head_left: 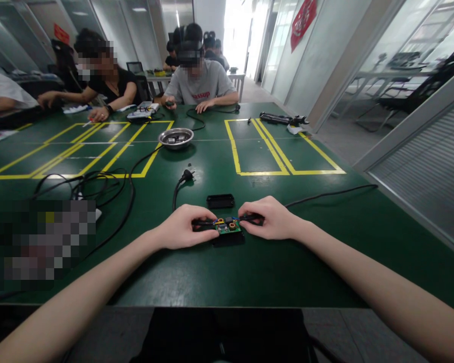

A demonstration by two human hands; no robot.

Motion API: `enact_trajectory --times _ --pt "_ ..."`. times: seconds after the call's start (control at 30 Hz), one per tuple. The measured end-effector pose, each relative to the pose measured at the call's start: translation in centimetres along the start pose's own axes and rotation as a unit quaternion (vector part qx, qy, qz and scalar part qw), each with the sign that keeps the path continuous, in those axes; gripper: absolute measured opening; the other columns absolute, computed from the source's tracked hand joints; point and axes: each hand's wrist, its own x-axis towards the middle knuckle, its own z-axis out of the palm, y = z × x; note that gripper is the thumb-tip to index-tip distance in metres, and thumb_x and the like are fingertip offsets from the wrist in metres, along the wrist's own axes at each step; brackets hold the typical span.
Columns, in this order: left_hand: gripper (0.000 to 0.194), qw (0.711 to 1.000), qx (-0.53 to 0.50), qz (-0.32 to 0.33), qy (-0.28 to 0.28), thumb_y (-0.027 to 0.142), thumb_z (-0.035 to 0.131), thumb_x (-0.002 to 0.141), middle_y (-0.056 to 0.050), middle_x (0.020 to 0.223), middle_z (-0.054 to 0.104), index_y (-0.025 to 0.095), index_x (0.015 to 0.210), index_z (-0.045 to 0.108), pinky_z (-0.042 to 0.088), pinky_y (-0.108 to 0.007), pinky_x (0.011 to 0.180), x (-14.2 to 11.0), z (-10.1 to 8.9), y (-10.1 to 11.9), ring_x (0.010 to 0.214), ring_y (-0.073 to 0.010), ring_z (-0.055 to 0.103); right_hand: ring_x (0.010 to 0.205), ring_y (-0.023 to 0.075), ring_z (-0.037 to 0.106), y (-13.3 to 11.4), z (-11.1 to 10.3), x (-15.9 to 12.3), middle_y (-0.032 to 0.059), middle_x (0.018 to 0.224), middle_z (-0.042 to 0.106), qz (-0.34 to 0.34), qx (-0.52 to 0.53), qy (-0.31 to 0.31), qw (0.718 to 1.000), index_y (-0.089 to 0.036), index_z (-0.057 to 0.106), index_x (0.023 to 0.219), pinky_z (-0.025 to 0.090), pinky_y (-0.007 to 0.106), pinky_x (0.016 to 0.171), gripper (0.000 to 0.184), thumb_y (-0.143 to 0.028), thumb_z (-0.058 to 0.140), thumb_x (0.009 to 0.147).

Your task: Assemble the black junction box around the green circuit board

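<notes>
A small green circuit board (226, 226) with orange and yellow parts lies in a black case half (229, 238) on the green table. My left hand (183, 227) pinches the black cable end at the board's left side. My right hand (267, 219) is closed on the black cable (325, 194) at the board's right side; that cable runs off to the right. A second black case half (220, 201) lies just beyond the board, untouched.
A black plug (186, 176) with its cord lies behind the case half. A metal bowl (176, 137) stands farther back. Tangled black cables (94, 184) lie at the left. Other people sit at the table's far side. A black tool (282, 119) lies far right.
</notes>
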Motion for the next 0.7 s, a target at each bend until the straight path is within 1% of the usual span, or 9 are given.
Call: enact_trajectory --times 0.1,0.17,0.3,0.47,0.7 --pt "0.043 0.999 0.023 0.021 -0.010 0.049 0.082 0.080 -0.004 0.090 0.078 0.015 0.106 0.076 0.049 -0.022 0.063 -0.26 0.16 0.02 0.072 -0.0150 0.068 0.049 0.0104 0.052 -0.50 -0.27 -0.05 -0.0040 0.061 0.060 -0.018 0.004 -0.007 1.000 -0.021 0.066 0.089 0.036 0.023 0.054 0.011 -0.029 0.058 0.092" --pt "0.048 0.999 0.043 0.030 -0.014 0.052 0.085 0.076 -0.004 0.090 0.078 0.016 0.106 0.075 0.050 -0.023 0.065 -0.35 0.32 -0.09 0.074 -0.0160 0.070 0.050 0.0101 0.052 -0.68 -0.35 -0.09 -0.0035 0.063 0.061 -0.023 0.007 -0.019 1.000 -0.021 0.065 0.088 0.035 0.023 0.054 0.010 -0.027 0.058 0.091" --pt "0.045 0.997 0.070 0.036 -0.023 0.050 0.085 0.078 -0.004 0.093 0.079 0.017 0.107 0.074 0.050 -0.023 0.066 -0.41 0.51 -0.28 0.074 -0.0166 0.071 0.050 0.0095 0.050 -0.73 -0.36 -0.17 -0.0034 0.062 0.060 -0.026 0.009 -0.037 0.999 -0.019 0.066 0.088 0.035 0.022 0.054 0.011 -0.026 0.058 0.091" --pt "0.043 0.996 0.079 0.043 -0.025 0.048 0.083 0.081 -0.006 0.099 0.080 0.017 0.108 0.073 0.051 -0.024 0.069 -0.44 0.58 -0.28 0.079 -0.0178 0.073 0.050 0.0091 0.049 -0.87 -0.40 -0.23 -0.0031 0.061 0.060 -0.033 0.010 -0.035 0.999 -0.018 0.067 0.087 0.034 0.021 0.054 0.013 -0.026 0.057 0.092" --pt "0.039 0.993 0.110 0.032 -0.013 0.044 0.084 0.081 -0.003 0.090 0.080 0.018 0.109 0.074 0.049 -0.023 0.064 -0.39 0.32 -0.20 0.072 -0.0158 0.072 0.051 0.0098 0.052 -1.15 0.05 -0.11 -0.0025 0.062 0.062 -0.022 0.016 -0.046 0.999 -0.018 0.067 0.088 0.036 0.022 0.055 0.013 -0.026 0.058 0.092"
